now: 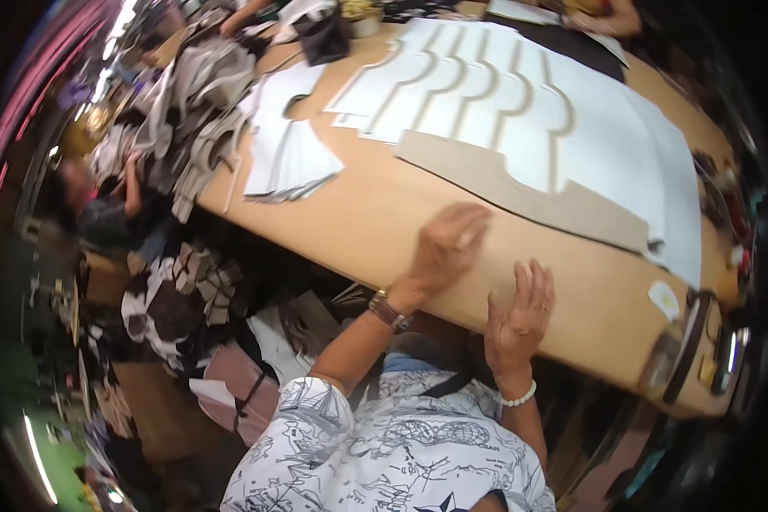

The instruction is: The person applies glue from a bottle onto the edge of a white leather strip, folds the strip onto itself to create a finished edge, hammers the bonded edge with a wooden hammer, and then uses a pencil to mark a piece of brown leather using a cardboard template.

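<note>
Left hand point(454, 243): over the table point(371, 226), blurred, its fingers bent toward the thumb; we cannot tell if they pinch something.
Right hand point(519, 314): by the table's near edge, its fingers open and pointing away from us, with nothing in them that we can see.
Brown board point(563, 211): just beyond the left fingertips – it borders the white sheets point(614, 128), perhaps to be within easy reach.
White sheets: farther beyond both hands' fingers; they overlap in steps, we think so that each curved edge shows.
Fanned papers point(290, 162): left of the left fingers, well apart, maybe to leave free working space.
</note>
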{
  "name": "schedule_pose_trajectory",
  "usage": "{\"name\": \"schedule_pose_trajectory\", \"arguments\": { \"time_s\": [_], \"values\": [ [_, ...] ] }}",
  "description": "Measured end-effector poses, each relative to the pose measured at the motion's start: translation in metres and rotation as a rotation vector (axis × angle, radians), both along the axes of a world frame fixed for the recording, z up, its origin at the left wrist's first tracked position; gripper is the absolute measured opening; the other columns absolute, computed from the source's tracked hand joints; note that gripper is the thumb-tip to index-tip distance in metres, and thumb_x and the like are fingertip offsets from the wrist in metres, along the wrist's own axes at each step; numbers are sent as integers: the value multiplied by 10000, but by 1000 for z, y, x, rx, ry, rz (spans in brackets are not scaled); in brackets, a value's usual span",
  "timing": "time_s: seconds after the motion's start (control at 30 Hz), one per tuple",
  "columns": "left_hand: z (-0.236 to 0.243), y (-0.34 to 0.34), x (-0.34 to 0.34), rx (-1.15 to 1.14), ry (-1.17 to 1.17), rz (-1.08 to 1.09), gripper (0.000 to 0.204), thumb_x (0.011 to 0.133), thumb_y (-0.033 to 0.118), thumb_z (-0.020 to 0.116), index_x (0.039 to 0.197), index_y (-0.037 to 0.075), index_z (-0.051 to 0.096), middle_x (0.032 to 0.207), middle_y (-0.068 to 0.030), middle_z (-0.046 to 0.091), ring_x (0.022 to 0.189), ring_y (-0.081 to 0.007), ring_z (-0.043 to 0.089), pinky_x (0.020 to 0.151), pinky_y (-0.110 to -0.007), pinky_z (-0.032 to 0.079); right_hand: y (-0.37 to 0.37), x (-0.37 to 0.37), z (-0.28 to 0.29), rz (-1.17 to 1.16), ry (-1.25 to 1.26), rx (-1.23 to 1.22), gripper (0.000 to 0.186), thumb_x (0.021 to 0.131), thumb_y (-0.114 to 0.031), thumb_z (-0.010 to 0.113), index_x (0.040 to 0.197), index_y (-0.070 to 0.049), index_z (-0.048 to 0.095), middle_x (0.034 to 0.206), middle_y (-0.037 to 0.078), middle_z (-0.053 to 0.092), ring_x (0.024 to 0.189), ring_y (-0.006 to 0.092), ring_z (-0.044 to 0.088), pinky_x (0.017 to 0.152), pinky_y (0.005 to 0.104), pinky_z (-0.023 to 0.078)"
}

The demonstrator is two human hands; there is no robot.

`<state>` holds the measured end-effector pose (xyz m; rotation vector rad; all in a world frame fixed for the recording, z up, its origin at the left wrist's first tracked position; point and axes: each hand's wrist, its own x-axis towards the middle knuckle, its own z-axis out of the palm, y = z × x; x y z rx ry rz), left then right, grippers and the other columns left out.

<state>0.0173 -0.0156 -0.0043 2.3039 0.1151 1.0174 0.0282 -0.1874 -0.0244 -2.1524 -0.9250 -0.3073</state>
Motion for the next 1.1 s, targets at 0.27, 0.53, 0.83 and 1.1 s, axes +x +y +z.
{"name": "schedule_pose_trajectory", "arguments": {
  "time_s": [0.27, 0.53, 0.83, 1.1],
  "values": [
    [0, 218, -106, 261, 200, 895, 469, 815, 142, 635, 1217, -48, 485, 1217, -240, 510, 1153, -369, 471, 979, -427, 402, -7, -10, -2, -83, -98, -330, 502, 839, -310, 605, 1266, -62, 514, 1382, 159, 411, 1329, 420, 286, 1046, 568, 231],
    [-41, 244, -125, 337, 328, 1024, 340, 860, 112, 560, 1162, -43, 549, 1102, -217, 605, 1039, -362, 567, 895, -418, 450, -2, -6, -1, -69, -107, -391, 469, 853, -315, 586, 1240, -58, 531, 1337, 163, 454, 1307, 433, 320, 1047, 555, 230],
    [25, 142, -94, 100, 342, 742, 312, 841, 44, 545, 1145, 9, 604, 852, -188, 678, 704, -259, 669, 634, -347, 509, -6, -3, 2, -13, -48, -352, 501, 815, -328, 643, 1211, -38, 542, 1285, 159, 498, 1270, 424, 371, 1025, 549, 262],
    [42, -32, -25, -771, 606, -315, 427, 846, 33, 526, 1272, 17, 504, 920, -103, 656, 781, -100, 583, 703, -244, 471, -9, -9, 24, 249, 608, 320, 644, 740, -138, 749, 1286, 41, 458, 1181, 191, 540, 1066, 302, 550, 898, 363, 454]
  ]
}}
